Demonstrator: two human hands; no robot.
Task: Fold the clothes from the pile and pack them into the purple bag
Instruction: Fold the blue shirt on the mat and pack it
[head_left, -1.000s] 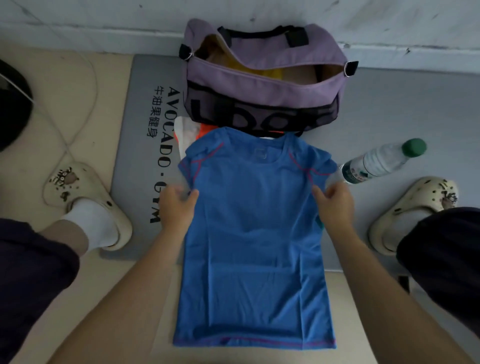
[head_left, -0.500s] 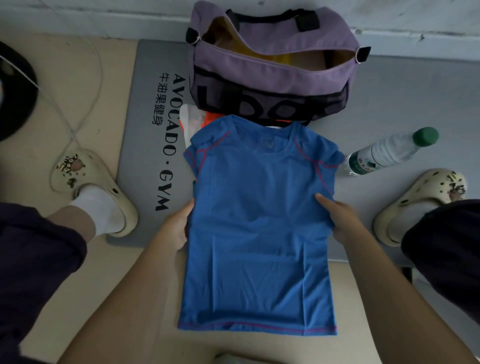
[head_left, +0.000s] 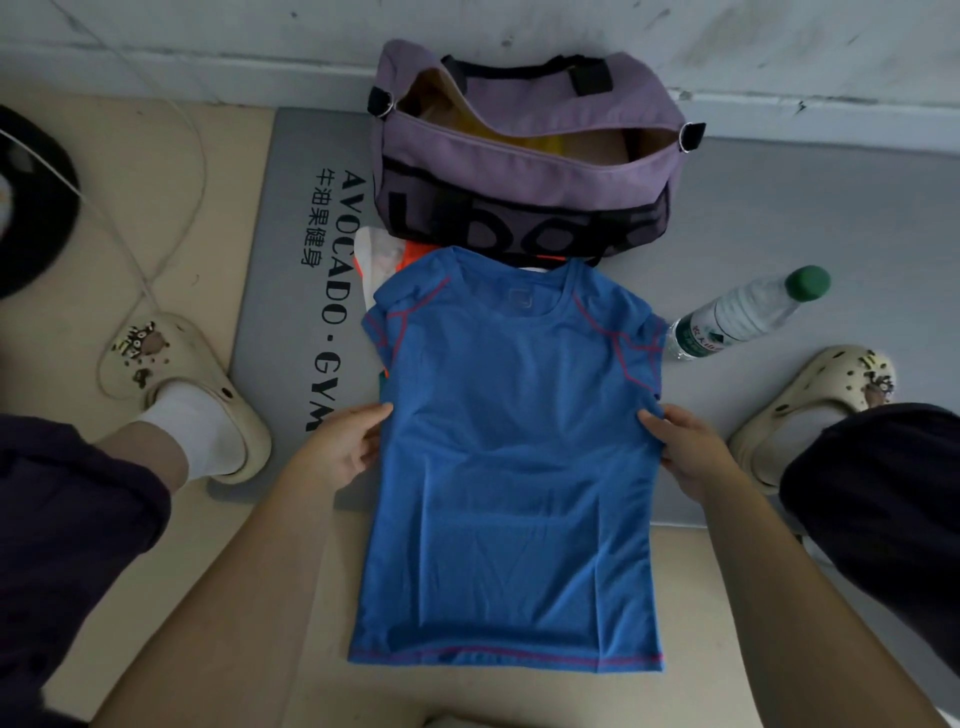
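Head view, looking straight down: a blue T-shirt (head_left: 511, 467) lies spread flat in the middle of the frame, collar toward the top, partly on a grey gym mat (head_left: 291, 291) and partly on the beige floor. The left hand (head_left: 345, 441) sits at the shirt's left edge just under the sleeve, and the right hand (head_left: 685, 447) at the right edge opposite it. The hands are well apart, each pinching the side seam between thumb and fingers, though the fingers under the cloth are hidden.

The purple bag (head_left: 524, 171) stands at the upper middle of the frame against the wall, its mouth unzipped, something yellow showing inside. A bit of white and orange clothing (head_left: 387, 257) pokes out from under the shirt's collar end, likely the rest of the pile. A water bottle (head_left: 748, 314) lies to the right of the shirt.

I'd say the folding of this shirt is just starting: it is laid out, nothing turned over yet. Next, the sides and sleeves want bringing in toward the middle, then the hem up toward the collar, before it goes into the bag.
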